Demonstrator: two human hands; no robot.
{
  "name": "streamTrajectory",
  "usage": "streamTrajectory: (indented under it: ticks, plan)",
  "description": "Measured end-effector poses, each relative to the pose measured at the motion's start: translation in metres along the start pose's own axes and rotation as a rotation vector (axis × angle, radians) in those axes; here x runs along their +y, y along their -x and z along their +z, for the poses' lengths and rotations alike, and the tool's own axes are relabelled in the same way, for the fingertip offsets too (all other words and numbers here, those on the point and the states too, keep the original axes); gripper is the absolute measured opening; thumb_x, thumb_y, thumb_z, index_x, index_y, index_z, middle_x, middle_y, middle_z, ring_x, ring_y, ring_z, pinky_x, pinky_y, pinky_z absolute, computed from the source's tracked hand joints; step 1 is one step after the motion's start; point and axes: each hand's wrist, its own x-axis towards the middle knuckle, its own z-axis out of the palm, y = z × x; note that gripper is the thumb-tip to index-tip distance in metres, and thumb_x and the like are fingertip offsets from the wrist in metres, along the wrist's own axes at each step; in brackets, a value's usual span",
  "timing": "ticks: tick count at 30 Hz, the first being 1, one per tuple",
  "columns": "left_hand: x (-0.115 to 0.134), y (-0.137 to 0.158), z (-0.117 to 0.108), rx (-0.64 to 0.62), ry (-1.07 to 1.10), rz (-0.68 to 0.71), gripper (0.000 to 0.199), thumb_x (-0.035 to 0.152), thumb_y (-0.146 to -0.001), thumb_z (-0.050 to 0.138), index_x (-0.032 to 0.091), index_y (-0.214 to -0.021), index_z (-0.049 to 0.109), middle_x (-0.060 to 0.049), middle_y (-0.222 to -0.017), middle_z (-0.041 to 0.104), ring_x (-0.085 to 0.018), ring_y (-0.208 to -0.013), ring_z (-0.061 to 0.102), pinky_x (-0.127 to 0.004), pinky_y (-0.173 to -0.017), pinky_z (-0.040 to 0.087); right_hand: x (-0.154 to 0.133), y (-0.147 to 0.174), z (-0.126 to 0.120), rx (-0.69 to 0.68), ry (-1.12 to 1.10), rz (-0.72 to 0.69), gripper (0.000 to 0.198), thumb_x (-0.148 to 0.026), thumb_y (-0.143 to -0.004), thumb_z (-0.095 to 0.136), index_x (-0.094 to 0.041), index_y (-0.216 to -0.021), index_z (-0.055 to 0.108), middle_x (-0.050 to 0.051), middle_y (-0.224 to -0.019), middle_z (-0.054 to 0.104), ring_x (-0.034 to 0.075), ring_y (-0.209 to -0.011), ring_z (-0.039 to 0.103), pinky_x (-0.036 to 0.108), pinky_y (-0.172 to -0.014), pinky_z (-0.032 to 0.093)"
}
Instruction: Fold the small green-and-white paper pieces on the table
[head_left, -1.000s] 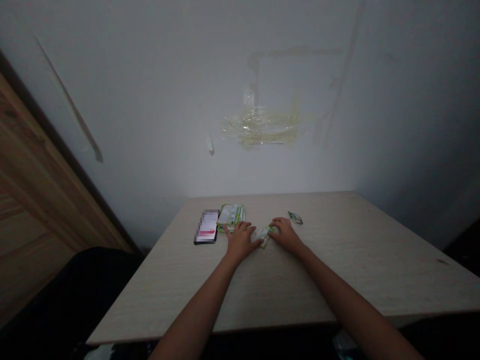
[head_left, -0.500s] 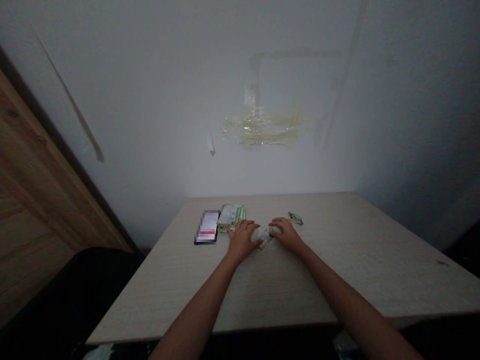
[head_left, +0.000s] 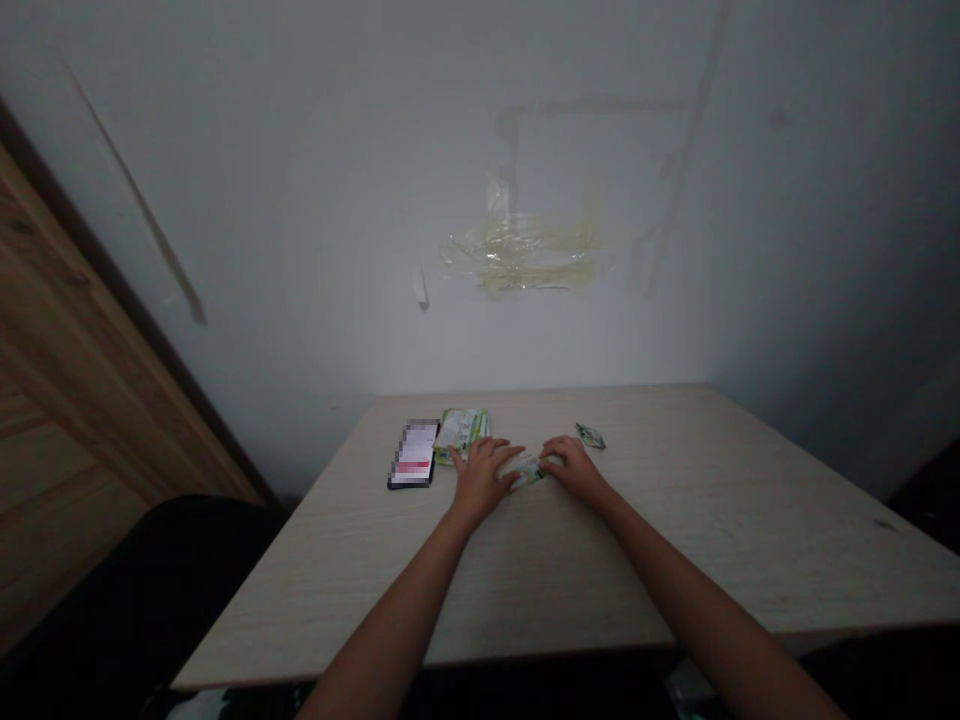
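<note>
A small white-and-green printed wrapper [head_left: 529, 473] lies at mid-table between my two hands, part of it hidden by fingers. My left hand [head_left: 480, 480] grips its left end, thumb low and index finger above. At the right end, my right hand [head_left: 570, 468] pinches the wrapper between thumb and curled fingers. Just past my left hand sits a pile of flat green-and-white wrappers [head_left: 462, 430], whose lower right corner my fingers cover. A small folded green wrapper [head_left: 591, 436] rests beyond my right hand.
A phone [head_left: 413, 455] with a lit screen lies left of the pile. The pale wooden table [head_left: 675, 560] meets a wall [head_left: 300, 250] with old yellowed tape [head_left: 525, 260]. A dark chair-like shape [head_left: 142, 590] stands at the left, beside wooden panelling [head_left: 82, 330].
The wrapper between my hands now looks narrower and flatter, with its near edge higher up. Both hands have barely shifted. The pile, phone and folded wrapper stay put.
</note>
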Motion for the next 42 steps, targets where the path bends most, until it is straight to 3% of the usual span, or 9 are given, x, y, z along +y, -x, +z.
streamTrajectory:
  ticks: [4, 11, 25, 29, 42]
  plan:
    - [-0.001, -0.001, 0.002, 0.050, 0.003, -0.047, 0.042, 0.035, -0.083, 0.068, 0.041, -0.123, 0.060, -0.001, -0.130, 0.060, -0.028, -0.131, 0.042, -0.073, -0.111, -0.008, 0.001, -0.002, 0.000, -0.010, 0.015, 0.025, 0.009, -0.027, -0.075, 0.070, -0.021, -0.081, 0.072, 0.008, -0.100, 0.068, 0.026, -0.105, 0.057, 0.041, -0.099, 0.038]
    - [-0.003, -0.002, 0.000, 0.105, -0.008, -0.093, 0.006, 0.031, -0.083, 0.067, 0.030, -0.087, 0.072, -0.002, -0.123, 0.064, -0.029, -0.128, 0.046, -0.073, -0.110, -0.008, 0.006, -0.003, 0.002, 0.023, 0.019, 0.014, 0.007, -0.025, -0.074, 0.071, -0.020, -0.080, 0.072, 0.008, -0.099, 0.068, 0.025, -0.103, 0.058, 0.041, -0.097, 0.039]
    - [0.000, -0.002, -0.004, 0.216, 0.007, -0.047, 0.010, 0.028, -0.086, 0.064, 0.032, -0.087, 0.072, -0.003, -0.120, 0.064, -0.026, -0.123, 0.050, -0.073, -0.111, -0.005, -0.003, -0.003, -0.013, 0.149, 0.019, -0.188, 0.006, -0.029, -0.079, 0.073, -0.024, -0.076, 0.073, 0.005, -0.092, 0.066, 0.022, -0.095, 0.058, 0.042, -0.092, 0.042]
    - [-0.001, -0.002, -0.003, 0.206, -0.021, -0.053, 0.010, 0.028, -0.085, 0.064, 0.033, -0.086, 0.073, -0.003, -0.119, 0.065, -0.027, -0.124, 0.049, -0.074, -0.110, -0.007, -0.002, -0.002, -0.016, 0.086, 0.070, -0.230, 0.005, -0.028, -0.079, 0.073, -0.024, -0.075, 0.074, 0.005, -0.092, 0.066, 0.022, -0.095, 0.058, 0.043, -0.094, 0.041]
    - [0.001, 0.000, -0.001, 0.059, -0.147, -0.108, 0.017, 0.035, -0.087, 0.059, 0.033, -0.090, 0.076, -0.002, -0.121, 0.066, -0.029, -0.124, 0.047, -0.072, -0.111, -0.008, -0.005, 0.002, -0.016, -0.166, 0.117, -0.186, 0.006, -0.022, -0.077, 0.072, -0.025, -0.079, 0.077, 0.007, -0.099, 0.067, 0.023, -0.103, 0.055, 0.040, -0.095, 0.041]
